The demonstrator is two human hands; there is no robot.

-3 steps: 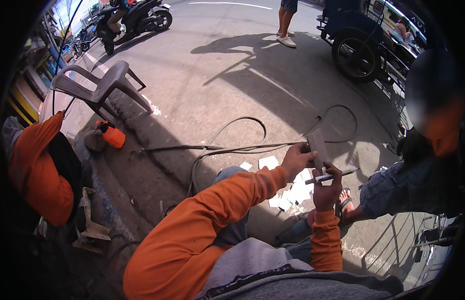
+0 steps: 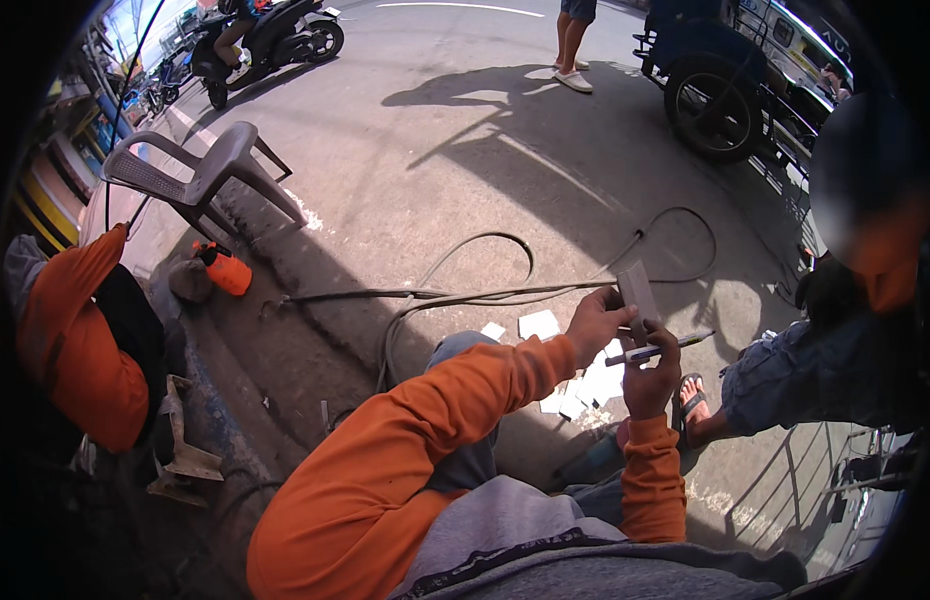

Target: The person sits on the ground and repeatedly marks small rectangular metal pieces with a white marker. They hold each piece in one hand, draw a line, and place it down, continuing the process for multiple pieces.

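grey rectangular piece [image 2: 638, 288] — flat, long and narrow, with straight edges and a dull, plain-looking face — is up in the air between the two hands, tilted, above the road [image 2: 365, 180] and well apart from the stepped edge at its left. the left hand [image 2: 597, 325] has its fingers pinched closed on the piece's left long edge, thumb laid over the near face. the right hand [image 2: 653, 375] has its fingers curled snugly round a slim pen-like tool [image 2: 640, 355], which slants across with its dark tip to the right; its fingertips are at the lower end of the piece, though whether they press on it i cannot tell. any marks on the pen's pale barrel are too small to make out; larger lettering shows on a vehicle [image 2: 817, 52] beyond the road's far right side. under the hands, white flat pieces [image 2: 595, 385] lie loosely scattered on the road. just past them a long dark hose [image 2: 485, 295] loops over the ground — and a sandalled foot [image 2: 693, 402] rests near the right hand's side.
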